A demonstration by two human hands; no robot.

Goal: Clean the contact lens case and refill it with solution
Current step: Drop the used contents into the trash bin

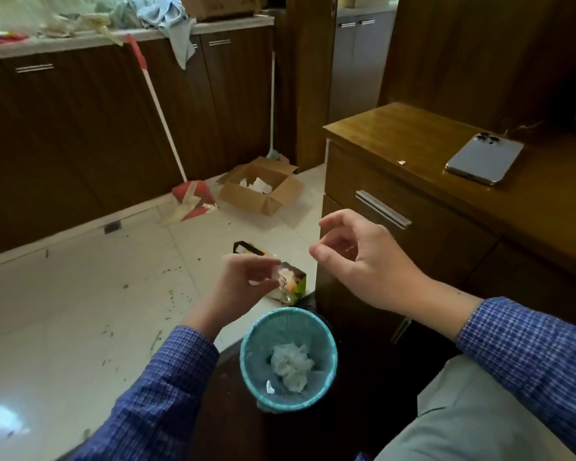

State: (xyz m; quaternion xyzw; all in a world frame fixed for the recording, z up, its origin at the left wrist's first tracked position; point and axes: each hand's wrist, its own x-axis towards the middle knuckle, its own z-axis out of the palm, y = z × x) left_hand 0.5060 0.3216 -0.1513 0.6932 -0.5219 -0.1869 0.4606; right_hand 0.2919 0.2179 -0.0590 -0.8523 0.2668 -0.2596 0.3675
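Note:
My left hand (243, 282) is held above the floor, just beyond a teal waste bin (330, 341). Its fingertips pinch a small clear item (280, 277) that looks like the contact lens case; its details are too small to make out. My right hand (359, 261) hovers to the right at about the same height, fingers curled and apart, with nothing visible in it. Inside the bin lies a crumpled white tissue (291, 364) and a small white scrap. No solution bottle is in view.
A wooden drawer cabinet (413, 151) stands at the right with a phone (484, 158) lying on top. On the floor are a colourful carton (296, 284) behind my left hand, an open cardboard box (263, 188), a red dustpan (195, 197) and scattered crumbs.

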